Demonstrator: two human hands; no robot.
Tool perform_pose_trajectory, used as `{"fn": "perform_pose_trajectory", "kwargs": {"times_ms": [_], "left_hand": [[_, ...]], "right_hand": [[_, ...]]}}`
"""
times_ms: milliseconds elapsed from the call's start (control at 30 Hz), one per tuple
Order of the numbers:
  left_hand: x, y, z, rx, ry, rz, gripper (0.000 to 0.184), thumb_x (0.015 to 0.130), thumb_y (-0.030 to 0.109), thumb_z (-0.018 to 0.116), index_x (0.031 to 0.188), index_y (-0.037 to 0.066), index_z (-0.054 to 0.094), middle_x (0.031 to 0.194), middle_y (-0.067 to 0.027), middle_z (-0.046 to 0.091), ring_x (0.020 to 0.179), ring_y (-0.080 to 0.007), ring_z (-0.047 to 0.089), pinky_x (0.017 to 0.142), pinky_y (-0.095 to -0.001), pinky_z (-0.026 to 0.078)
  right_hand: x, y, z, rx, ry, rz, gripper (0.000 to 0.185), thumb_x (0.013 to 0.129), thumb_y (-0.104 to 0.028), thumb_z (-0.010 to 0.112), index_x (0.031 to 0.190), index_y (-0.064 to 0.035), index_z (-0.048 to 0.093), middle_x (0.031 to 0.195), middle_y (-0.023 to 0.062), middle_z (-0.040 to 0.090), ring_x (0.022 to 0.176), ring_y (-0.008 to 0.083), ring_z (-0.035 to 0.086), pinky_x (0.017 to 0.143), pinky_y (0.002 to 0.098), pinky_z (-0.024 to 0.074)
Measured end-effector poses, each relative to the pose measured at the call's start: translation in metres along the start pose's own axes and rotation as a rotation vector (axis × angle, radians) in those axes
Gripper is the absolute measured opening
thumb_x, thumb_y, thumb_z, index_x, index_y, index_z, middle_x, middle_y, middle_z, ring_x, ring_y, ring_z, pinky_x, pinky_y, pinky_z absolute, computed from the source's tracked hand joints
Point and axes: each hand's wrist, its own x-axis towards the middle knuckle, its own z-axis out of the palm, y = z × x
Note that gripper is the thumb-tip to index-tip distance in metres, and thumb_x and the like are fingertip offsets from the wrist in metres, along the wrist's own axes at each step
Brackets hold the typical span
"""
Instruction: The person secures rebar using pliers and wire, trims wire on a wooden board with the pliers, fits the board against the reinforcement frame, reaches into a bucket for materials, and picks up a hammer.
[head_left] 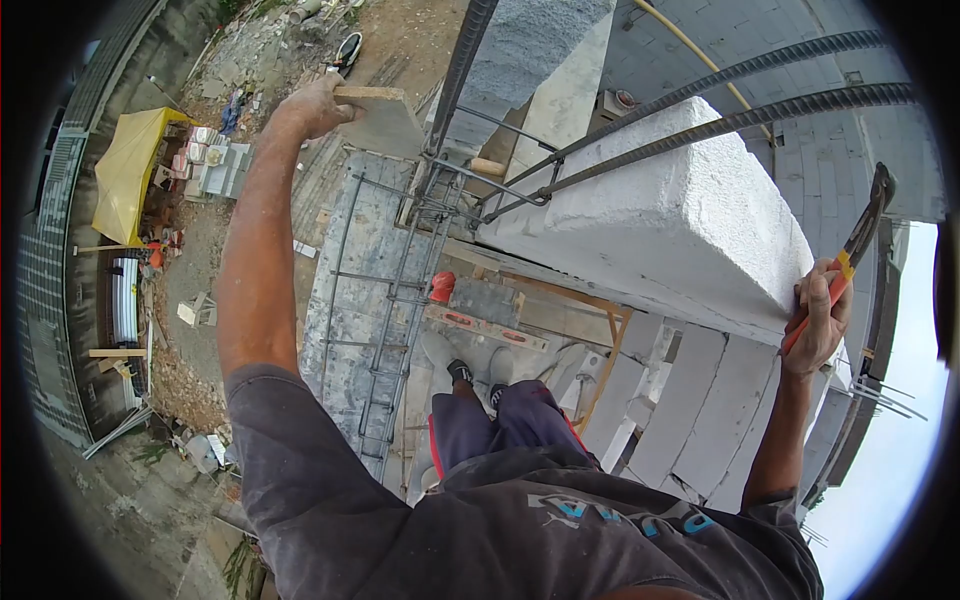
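Observation:
My left hand (318,108) is raised at the upper left, its fingers closed on the edge of a flat grey board (385,118) beside the upright steel bars. At the right, my right hand (822,318) is wrapped round the orange handle of a tool (862,235) with a dark metal head and a yellow band, which points upward. Between my hands, nearer the right one, stands a large white block (690,210) with a rough end face. Ribbed rebar (720,125) passes over the block.
A rebar cage (400,290) lies over a grey panel below. Near my feet are a red-and-white level (485,327) and a red object (442,287). A block wall (700,400) is at the lower right. Rubble and a yellow tarp (130,175) lie far down left.

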Motion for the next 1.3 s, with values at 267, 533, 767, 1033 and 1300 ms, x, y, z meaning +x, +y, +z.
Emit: {"fn": "perform_pose_trajectory", "kwargs": {"times_ms": [267, 533, 767, 1033, 1300], "left_hand": [[-0.013, 0.024, -0.015, -0.099, -0.027, -0.11, 0.053, 0.081, 0.043, 0.081, 0.117, 0.008, 0.064, 0.115, -0.0183, 0.069, 0.109, -0.0362, 0.065, 0.091, -0.0465, 0.05], [-0.002, 0.028, -0.011, -0.019, 0.033, -0.052, 0.057, 0.08, 0.046, 0.081, 0.116, 0.007, 0.062, 0.113, -0.0195, 0.069, 0.108, -0.0394, 0.064, 0.089, -0.0483, 0.05], [0.001, 0.051, -0.001, 0.039, 0.007, -0.046, 0.06, 0.082, 0.05, 0.078, 0.119, 0.007, 0.059, 0.116, -0.0204, 0.068, 0.112, -0.0395, 0.063, 0.093, -0.0483, 0.05], [0.011, 0.051, -0.003, 0.105, -0.046, -0.029, 0.064, 0.082, 0.051, 0.078, 0.125, 0.009, 0.059, 0.12, -0.0195, 0.068, 0.113, -0.0383, 0.064, 0.094, -0.0494, 0.051], [0.012, 0.046, 0.001, 0.032, -0.026, 0.03, 0.056, 0.082, 0.044, 0.081, 0.118, 0.007, 0.058, 0.109, -0.0217, 0.069, 0.107, -0.0415, 0.065, 0.088, -0.0504, 0.051]], "right_hand": [[-0.001, 0.0, 0.001, 0.007, 0.004, 0.006, 0.024, 0.1, -0.03, 0.06, 0.088, -0.0103, 0.053, 0.082, -0.0006, 0.043, 0.07, 0.0067, 0.038, 0.066, 0.0233, 0.0329], [-0.001, 0.003, -0.001, -0.001, 0.004, -0.005, 0.022, 0.1, -0.028, 0.06, 0.089, -0.0102, 0.053, 0.084, -0.0003, 0.044, 0.07, 0.0066, 0.038, 0.066, 0.0229, 0.0321], [0.0, 0.003, -0.001, 0.028, -0.001, 0.007, 0.022, 0.099, -0.027, 0.061, 0.089, -0.0091, 0.053, 0.087, 0.0012, 0.046, 0.072, 0.0067, 0.038, 0.068, 0.0231, 0.0327], [-0.002, -0.005, 0.003, 0.004, 0.012, 0.031, 0.023, 0.099, -0.028, 0.062, 0.091, -0.0083, 0.054, 0.09, 0.0006, 0.048, 0.073, 0.0062, 0.041, 0.07, 0.0234, 0.036], [-0.003, -0.008, 0.008, -0.054, 0.073, 0.029, 0.027, 0.096, -0.032, 0.068, 0.087, -0.01, 0.056, 0.084, -0.0022, 0.048, 0.072, 0.007, 0.041, 0.068, 0.0246, 0.036]]}}
